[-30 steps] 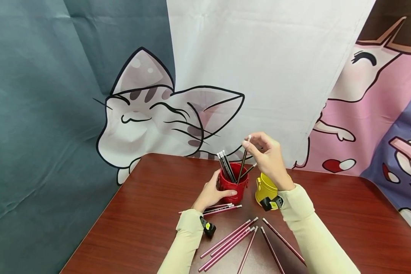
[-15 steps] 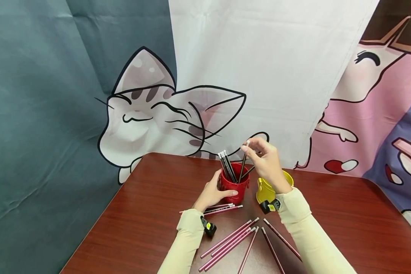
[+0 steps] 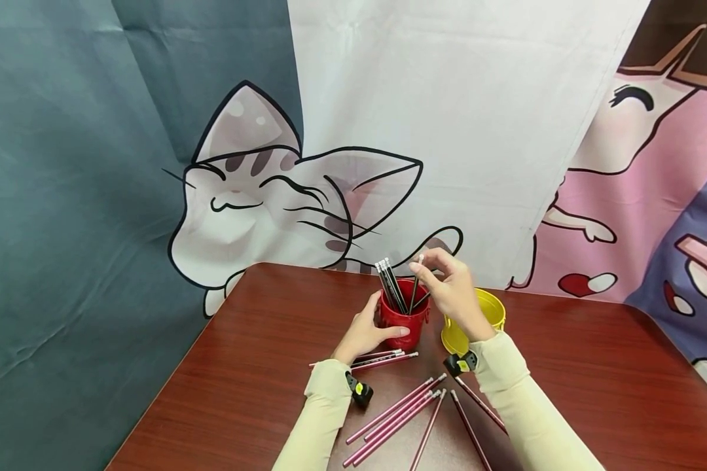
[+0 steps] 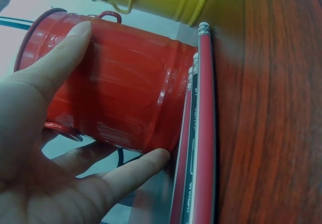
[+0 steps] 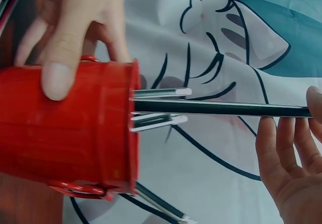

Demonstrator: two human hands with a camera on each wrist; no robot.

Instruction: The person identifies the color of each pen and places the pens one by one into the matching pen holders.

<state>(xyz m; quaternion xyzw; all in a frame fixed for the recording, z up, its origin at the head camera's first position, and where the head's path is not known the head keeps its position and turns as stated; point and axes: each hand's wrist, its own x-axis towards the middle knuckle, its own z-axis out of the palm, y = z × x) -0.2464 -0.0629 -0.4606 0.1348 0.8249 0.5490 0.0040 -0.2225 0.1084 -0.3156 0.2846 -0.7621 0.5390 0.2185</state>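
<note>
My left hand [image 3: 359,333] holds the red bucket [image 3: 408,330] by its side, the thumb lying along the front wall in the left wrist view. Between the thumb and fingers of my right hand [image 3: 452,291] the upper end of a black pencil [image 5: 216,107] is pinched. Its lower part is inside the bucket, hidden by the wall. Several other black pencils [image 3: 390,284] lean in the bucket, white eraser ends up, most of them on its left side. One tilts out on the right, under my right hand.
A yellow bucket [image 3: 493,309] stands right of the red one, partly behind my right wrist. Pink pencils [image 4: 205,113] and a black one lie at the red bucket's base. More pink pencils [image 3: 389,425] and darker reddish ones [image 3: 470,428] lie nearer on the table [image 3: 235,373]. Printed cloth hangs behind.
My right hand has come down and slightly left, with the black pencil lower in the red bucket. More of the yellow bucket shows. My left hand keeps its hold on the red bucket.
</note>
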